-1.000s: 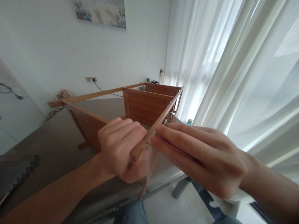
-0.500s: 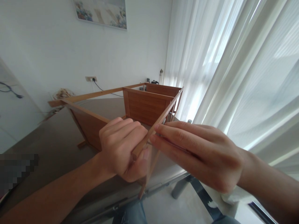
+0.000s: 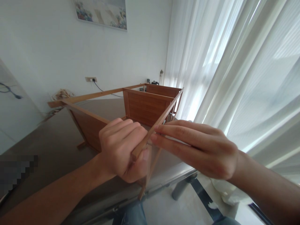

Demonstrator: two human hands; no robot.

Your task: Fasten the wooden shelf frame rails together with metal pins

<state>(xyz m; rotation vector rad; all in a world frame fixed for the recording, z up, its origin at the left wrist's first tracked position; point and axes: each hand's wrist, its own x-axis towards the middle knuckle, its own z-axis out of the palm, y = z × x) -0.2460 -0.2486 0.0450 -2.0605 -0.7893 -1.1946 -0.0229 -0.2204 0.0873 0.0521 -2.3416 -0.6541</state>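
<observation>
A wooden shelf frame [image 3: 147,106] with reddish-brown panels lies on its side on a dark tabletop. My left hand [image 3: 123,148] is wrapped round the near end of its upper right rail [image 3: 161,118], the thumb underneath. On the right side of that rail, my right hand [image 3: 197,147] has its fingers close together, the tips pinched against the wood. A thin metal piece [image 3: 149,143] shows just below those fingertips; whether it is a screw or a tool I cannot make out. The inside of the pinch is hidden.
The dark tabletop [image 3: 56,150] ends at a front edge above my knees. White curtains [image 3: 211,62] hang close on the right. A wall socket [image 3: 91,79] with a plugged cord is behind, and a bundle of straw-coloured strands [image 3: 62,93] lies at the left back.
My right hand has turned a little and its back has risen slightly, while the fingertips stay at the rail. My left hand keeps its hold; the frame looks unmoved.
</observation>
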